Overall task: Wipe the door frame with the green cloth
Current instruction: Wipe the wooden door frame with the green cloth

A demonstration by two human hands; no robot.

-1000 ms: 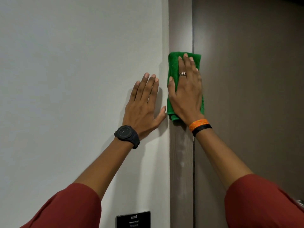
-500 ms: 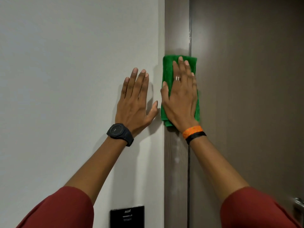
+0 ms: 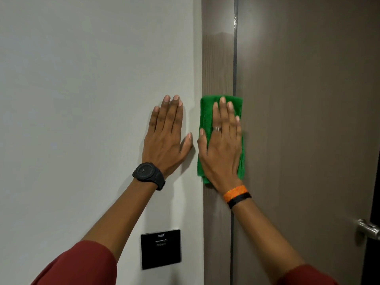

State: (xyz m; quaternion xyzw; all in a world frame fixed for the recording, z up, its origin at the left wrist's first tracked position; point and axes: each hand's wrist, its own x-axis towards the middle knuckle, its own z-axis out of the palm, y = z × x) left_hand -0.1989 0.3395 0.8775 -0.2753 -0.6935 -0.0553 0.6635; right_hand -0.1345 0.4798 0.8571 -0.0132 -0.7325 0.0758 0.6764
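The brown door frame runs vertically between the white wall and the door. A folded green cloth lies flat against the frame at mid height. My right hand presses flat on the cloth, fingers pointing up, and covers most of it. My left hand rests flat on the white wall just left of the frame, fingers spread, holding nothing. A black watch sits on the left wrist; orange and black bands sit on the right wrist.
The brown door fills the right side, with a metal handle at the lower right edge. A black wall plate sits on the white wall below my left forearm.
My right hand has slid the green cloth down the frame. My left hand has shifted lower on the wall alongside it. The view has tilted down, showing the handle and wall plate.
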